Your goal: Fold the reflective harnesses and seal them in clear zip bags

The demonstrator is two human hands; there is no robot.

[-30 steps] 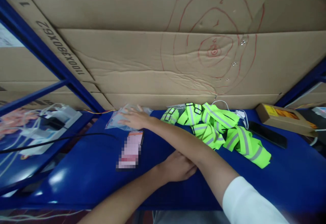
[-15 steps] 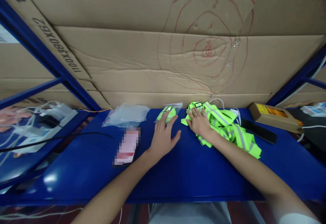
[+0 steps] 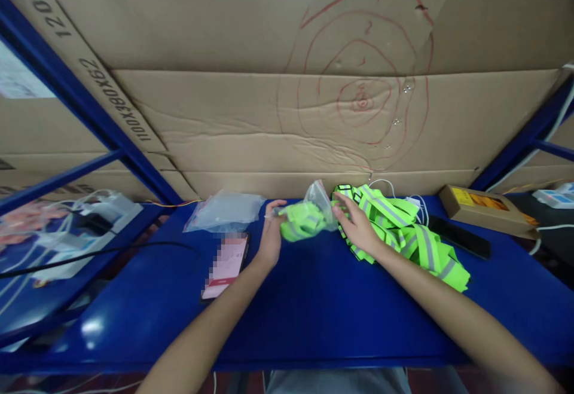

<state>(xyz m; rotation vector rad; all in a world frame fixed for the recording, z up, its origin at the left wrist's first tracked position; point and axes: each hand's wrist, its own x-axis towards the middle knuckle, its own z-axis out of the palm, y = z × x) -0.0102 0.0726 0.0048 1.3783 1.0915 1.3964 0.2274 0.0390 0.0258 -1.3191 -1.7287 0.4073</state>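
Observation:
My left hand (image 3: 269,235) is closed on a clear plastic bag with a folded neon-green reflective strap inside (image 3: 307,217), lifted a little off the blue tabletop (image 3: 323,304). My right hand (image 3: 360,226) rests with fingers stretched out on the left end of a pile of neon-green reflective straps (image 3: 403,232), its fingertips near the bag's open end. A stack of empty clear bags (image 3: 224,210) lies to the left of my left hand.
A phone (image 3: 224,264) lies face up near my left forearm. A black phone (image 3: 457,237) and a brown carton (image 3: 487,208) lie at the right. A cardboard wall (image 3: 287,113) stands behind. Cables and a power strip (image 3: 89,217) sit at the left.
My right hand came back from the empty bags at the left to the strap pile. My left hand reached forward, took hold of the bagged strap and raised it.

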